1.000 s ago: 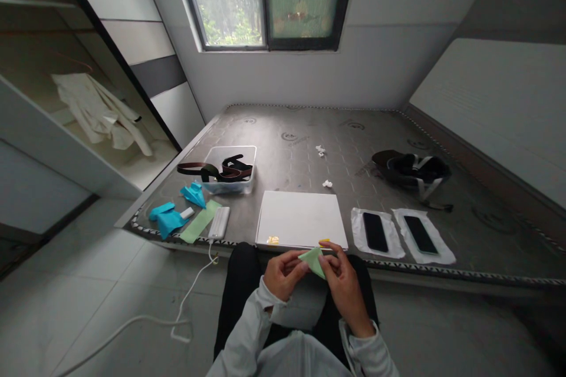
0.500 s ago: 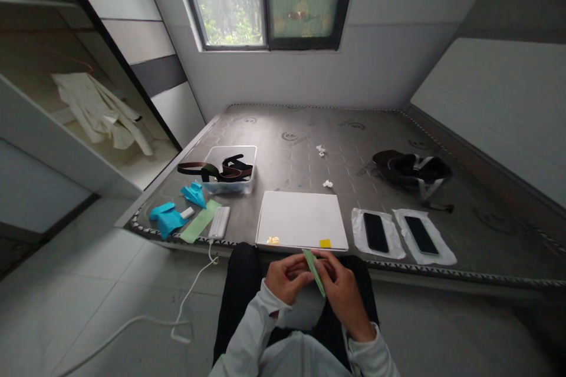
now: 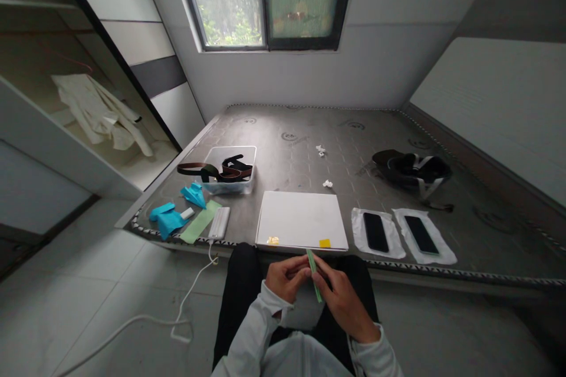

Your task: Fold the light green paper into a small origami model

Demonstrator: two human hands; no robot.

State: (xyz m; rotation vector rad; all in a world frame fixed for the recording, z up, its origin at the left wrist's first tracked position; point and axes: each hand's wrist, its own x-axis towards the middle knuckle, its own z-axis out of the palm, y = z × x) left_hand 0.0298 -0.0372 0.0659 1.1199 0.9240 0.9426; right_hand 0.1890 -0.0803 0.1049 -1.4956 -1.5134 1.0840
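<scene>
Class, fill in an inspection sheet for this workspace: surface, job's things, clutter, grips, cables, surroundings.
Surface: grey patterned mattress, white rectangular board at its near edge.
Job's things: thin folded green paper, held over the lap.
Clutter: blue folded papers, clear plastic box of belts, two black phones on white cloths, black headset.
Grips: left hand and right hand both pinch the paper.
Cables: white cable hangs from white power bank to the floor.
Surroundings: window, open wardrobe.

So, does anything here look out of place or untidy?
Slightly. A brown belt hangs out over the rim of the clear box, and two crumpled white scraps lie loose on the mattress. The green paper held by the left hand and right hand looks fine.
</scene>
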